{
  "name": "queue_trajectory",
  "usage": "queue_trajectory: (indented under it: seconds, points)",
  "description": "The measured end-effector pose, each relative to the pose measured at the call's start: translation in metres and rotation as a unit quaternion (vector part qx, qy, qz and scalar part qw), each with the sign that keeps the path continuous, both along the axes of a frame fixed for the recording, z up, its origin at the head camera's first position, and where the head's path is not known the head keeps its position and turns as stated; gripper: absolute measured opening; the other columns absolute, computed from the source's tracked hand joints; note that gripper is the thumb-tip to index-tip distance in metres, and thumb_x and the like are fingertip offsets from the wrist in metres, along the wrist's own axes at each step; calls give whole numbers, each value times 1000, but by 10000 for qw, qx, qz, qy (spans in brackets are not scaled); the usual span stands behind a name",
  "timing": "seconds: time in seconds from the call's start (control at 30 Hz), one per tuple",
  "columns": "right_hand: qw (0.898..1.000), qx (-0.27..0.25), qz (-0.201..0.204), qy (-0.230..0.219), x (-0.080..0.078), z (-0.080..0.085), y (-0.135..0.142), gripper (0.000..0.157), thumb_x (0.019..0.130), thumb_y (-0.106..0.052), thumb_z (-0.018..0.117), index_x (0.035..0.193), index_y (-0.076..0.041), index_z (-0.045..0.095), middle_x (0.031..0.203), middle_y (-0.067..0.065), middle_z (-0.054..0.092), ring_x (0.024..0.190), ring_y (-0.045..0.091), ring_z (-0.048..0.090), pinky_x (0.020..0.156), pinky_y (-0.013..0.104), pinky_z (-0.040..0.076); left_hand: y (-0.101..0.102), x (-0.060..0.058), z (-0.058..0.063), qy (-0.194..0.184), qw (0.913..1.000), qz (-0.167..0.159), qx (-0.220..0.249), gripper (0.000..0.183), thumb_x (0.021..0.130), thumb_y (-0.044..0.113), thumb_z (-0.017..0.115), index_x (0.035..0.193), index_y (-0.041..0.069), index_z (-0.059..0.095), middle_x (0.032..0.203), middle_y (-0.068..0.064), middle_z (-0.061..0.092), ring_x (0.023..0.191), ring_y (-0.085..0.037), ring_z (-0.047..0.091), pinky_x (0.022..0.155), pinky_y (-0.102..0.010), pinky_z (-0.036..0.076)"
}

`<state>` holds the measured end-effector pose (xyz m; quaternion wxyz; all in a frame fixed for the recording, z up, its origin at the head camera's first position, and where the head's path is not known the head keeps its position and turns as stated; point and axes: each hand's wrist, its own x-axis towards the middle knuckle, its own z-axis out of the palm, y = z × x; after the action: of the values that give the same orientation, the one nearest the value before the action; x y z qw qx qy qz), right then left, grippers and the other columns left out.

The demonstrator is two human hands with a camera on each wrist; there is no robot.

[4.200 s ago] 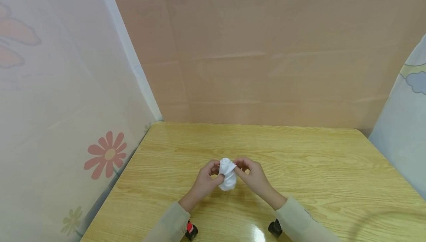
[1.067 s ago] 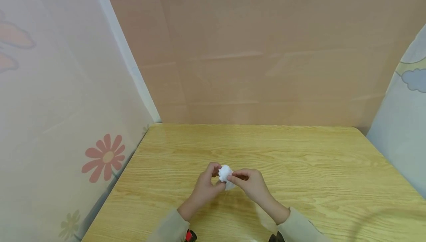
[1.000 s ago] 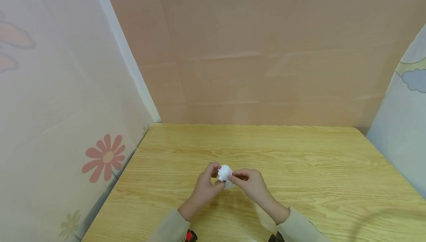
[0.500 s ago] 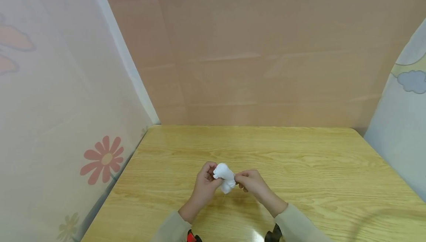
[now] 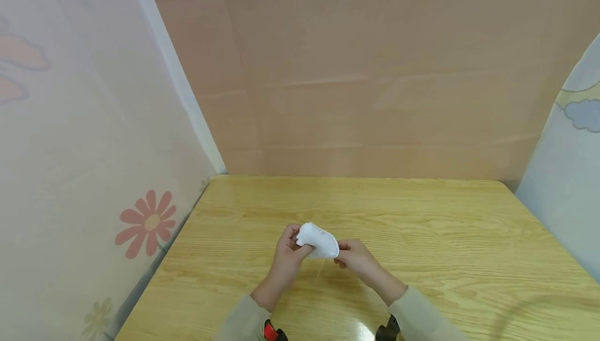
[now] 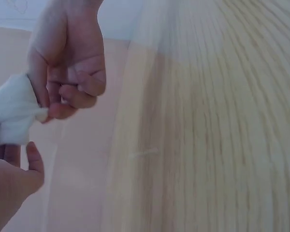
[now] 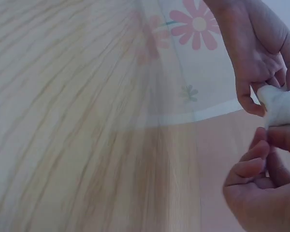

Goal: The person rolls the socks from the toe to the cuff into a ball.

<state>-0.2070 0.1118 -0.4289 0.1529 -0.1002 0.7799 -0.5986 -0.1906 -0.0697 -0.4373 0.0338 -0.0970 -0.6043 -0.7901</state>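
A small white piece of soft cloth with a rounded edge (image 5: 320, 241) is held up over the wooden table (image 5: 422, 226). My left hand (image 5: 287, 257) grips its left end, thumb across the near face and fingers behind. At the right edge, my right hand (image 5: 360, 262) pinches the cloth between thumb and forefinger. In the left wrist view a narrow corner of the cloth (image 6: 12, 108) stretches to the right hand's (image 6: 72, 63) fingertips. The right wrist view has the cloth (image 7: 285, 106) between both hands, partly cut off by the frame.
A plain brown-pink sheet (image 5: 365, 70) hangs behind the table. A flowered pale curtain (image 5: 94, 138) stands along the left side, and another curtain (image 5: 562, 174) with a cloud print at the right. Black wrist devices (image 5: 387, 330) sit under the sleeves.
The cloth went from a twisted bundle, then a compact ball, to a wider, flatter shape. My right hand drew its edge rightward, while the left hand shifted slightly left.
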Motion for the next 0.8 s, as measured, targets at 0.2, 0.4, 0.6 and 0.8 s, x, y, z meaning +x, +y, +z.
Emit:
queue_trajectory:
  seconds: [0.2, 0.4, 0.6, 0.8]
  points:
    - [9888, 267, -1, 1469, -2, -10, 9, 21, 89, -6, 65, 105, 7, 69, 95, 14, 71, 79, 8, 60, 68, 22, 50, -7, -2, -4, -384, 9980, -410, -296, 37, 84, -7, 56, 120, -4, 46, 103, 5, 60, 92, -10, 56, 80, -29, 47]
    - [9223, 931, -412, 3729, -1, -21, 9, 12, 78, 1, 73, 86, -8, 73, 78, -5, 67, 67, 3, 51, 55, 21, 42, -12, -1, -3, -1019, 9918, -768, -121, 53, 90, 6, 57, 139, 0, 37, 113, -4, 57, 93, -14, 57, 80, -35, 51]
    - [8534, 862, -189, 5137, 0, -20, 8, 16, 74, 5, 75, 81, -8, 69, 80, -3, 66, 69, 10, 55, 59, 21, 47, -14, -1, -5, -956, 9904, -951, 310, 57, 89, -2, 56, 140, -6, 32, 113, -3, 59, 100, -14, 57, 84, -29, 50]
    - [8969, 664, -456, 4348, 4, -15, 7, 14, 77, 6, 70, 81, -7, 71, 71, -5, 63, 60, 3, 48, 49, 19, 40, -13, -1, -3, -842, 9917, -869, 438, 43, 81, -9, 48, 124, -6, 46, 100, 1, 63, 93, -10, 58, 82, -22, 48]
